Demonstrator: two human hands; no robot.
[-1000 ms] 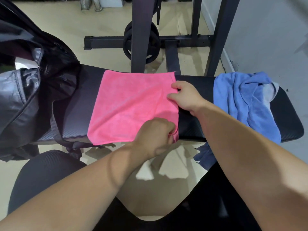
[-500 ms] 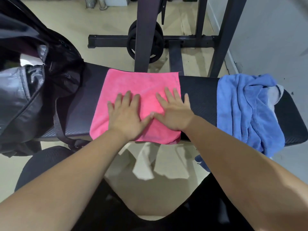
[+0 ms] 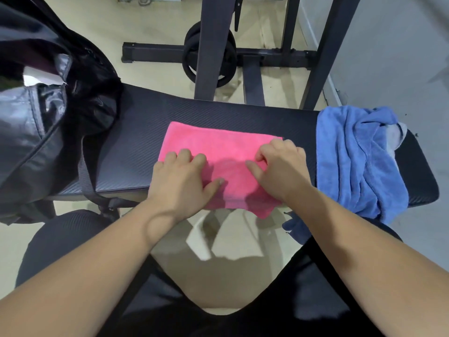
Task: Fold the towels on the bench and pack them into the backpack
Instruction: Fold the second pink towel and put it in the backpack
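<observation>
Currently the pink towel [image 3: 226, 147] lies folded on the bench [image 3: 136, 147], roughly mid-pad, slightly skewed.

Edges:
- Far edge stops short of the bench's far edge, so a strip of bare pad shows behind it.
- Near edge hangs over the bench's near edge. The near right corner droops lowest.
- Left edge sits under the left hand [image 3: 182, 181]. Past it is a wide stretch of bare pad up to the backpack [image 3: 36, 117].
- Right edge sits under the right hand [image 3: 281, 171]. Only a narrow strip of pad separates it from the blue towel [image 3: 352, 154].

Hands:
- Left: palm down on the towel's left part, fingers slightly bent with tips on the cloth, thumb spread out across it. It presses and grips nothing.
- Right: on the towel's right end, fingers curled in, thumb pointing left across the cloth. Whether it pinches cloth cannot be told.

Other things:
- Blue towel is bunched on the right end of the bench, unfolded, with a grey cloth [image 3: 398, 135] showing at its far right. Part of it spills over the near edge and hangs down by the person's right leg.
- Backpack is slumped on the left end of the bench. Its strap [image 3: 85, 166] runs across the pad and down over the near edge.
- Rack uprights [image 3: 211, 45] and a weight plate [image 3: 189, 57] stand just behind the bench's far side.

Most of the open pad is on the left, between towel and backpack.
</observation>
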